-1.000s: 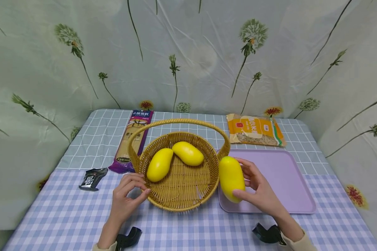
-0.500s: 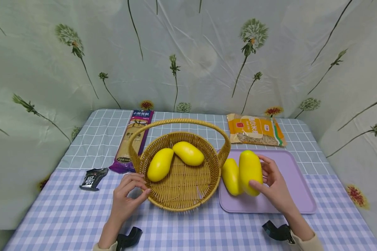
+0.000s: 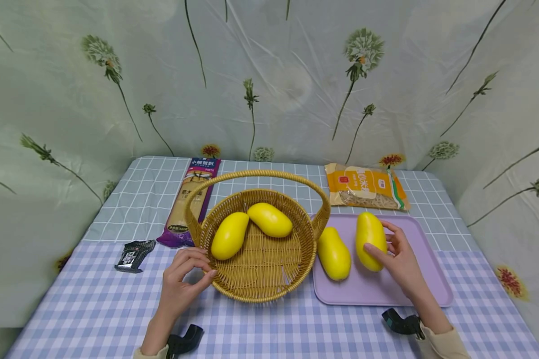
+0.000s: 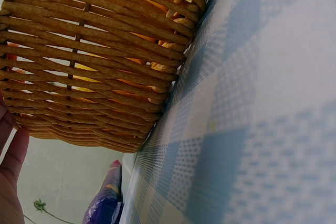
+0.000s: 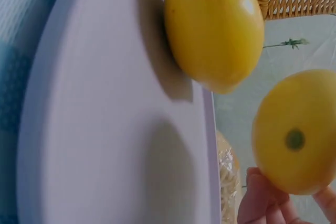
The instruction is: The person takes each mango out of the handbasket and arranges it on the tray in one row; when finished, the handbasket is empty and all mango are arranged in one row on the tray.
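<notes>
My right hand (image 3: pixel 402 259) grips a yellow mango (image 3: pixel 369 242) over the lilac tray (image 3: pixel 419 279); in the right wrist view the held mango (image 5: pixel 294 129) hangs above the tray, its shadow below. A second mango (image 3: pixel 334 254) lies on the tray's left side. My left hand (image 3: pixel 184 274) pinches the near left rim of a round wicker basket (image 3: pixel 258 279) with a tall handle. Two more mangoes sit inside it, one at the left (image 3: pixel 230 236) and one at the back (image 3: pixel 269 220). The left wrist view shows the basket's woven side (image 4: pixel 94 66) close up.
A purple pasta packet (image 3: pixel 188 204) lies behind and left of the basket, partly behind its handle. An orange packet (image 3: pixel 366 187) lies beyond the tray. A small black packet (image 3: pixel 134 256) is at the left on the checked tablecloth (image 3: pixel 94 299).
My right hand has carried its mango rightwards, from beside the basket to over the tray's middle. The mango on the tray's left side has come into sight. My left hand stays at the rim.
</notes>
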`<state>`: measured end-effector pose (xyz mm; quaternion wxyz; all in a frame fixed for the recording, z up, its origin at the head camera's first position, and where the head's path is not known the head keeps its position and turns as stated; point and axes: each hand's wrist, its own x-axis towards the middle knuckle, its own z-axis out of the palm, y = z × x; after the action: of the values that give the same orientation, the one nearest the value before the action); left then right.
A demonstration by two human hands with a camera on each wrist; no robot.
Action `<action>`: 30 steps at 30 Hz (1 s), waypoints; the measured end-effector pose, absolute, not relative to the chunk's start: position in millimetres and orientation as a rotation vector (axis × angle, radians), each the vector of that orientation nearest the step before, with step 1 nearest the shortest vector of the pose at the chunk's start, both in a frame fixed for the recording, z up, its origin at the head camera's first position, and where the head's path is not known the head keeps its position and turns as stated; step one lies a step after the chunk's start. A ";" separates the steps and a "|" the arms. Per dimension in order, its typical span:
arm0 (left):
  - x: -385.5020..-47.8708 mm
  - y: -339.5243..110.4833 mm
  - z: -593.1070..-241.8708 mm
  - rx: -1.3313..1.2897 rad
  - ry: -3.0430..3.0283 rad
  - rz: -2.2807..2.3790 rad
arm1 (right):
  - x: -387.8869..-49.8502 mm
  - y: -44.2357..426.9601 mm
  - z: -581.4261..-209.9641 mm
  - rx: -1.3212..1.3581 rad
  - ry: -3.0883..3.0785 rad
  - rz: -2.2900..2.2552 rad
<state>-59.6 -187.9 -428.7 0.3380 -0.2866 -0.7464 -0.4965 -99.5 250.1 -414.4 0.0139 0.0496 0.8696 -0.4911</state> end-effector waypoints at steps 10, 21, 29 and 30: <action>-60.3 -188.0 -430.1 -0.751 -1.937 -1.296 | -105.3 253.4 -420.3 0.270 2.702 -1.392; -60.4 -188.1 -429.6 -0.754 -1.934 -1.289 | -106.2 250.9 -426.2 0.256 2.706 -1.239; -59.9 -188.1 -429.5 -0.756 -1.931 -1.292 | -106.7 250.0 -429.1 0.216 2.732 -1.170; -59.9 -188.1 -429.5 -0.757 -1.929 -1.291 | -106.9 250.0 -429.2 0.209 2.736 -1.165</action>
<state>-59.9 -188.1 -429.5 0.3428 -0.2913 -0.7422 -0.4968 -106.9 250.0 -429.2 0.0803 0.0697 0.9149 -0.3895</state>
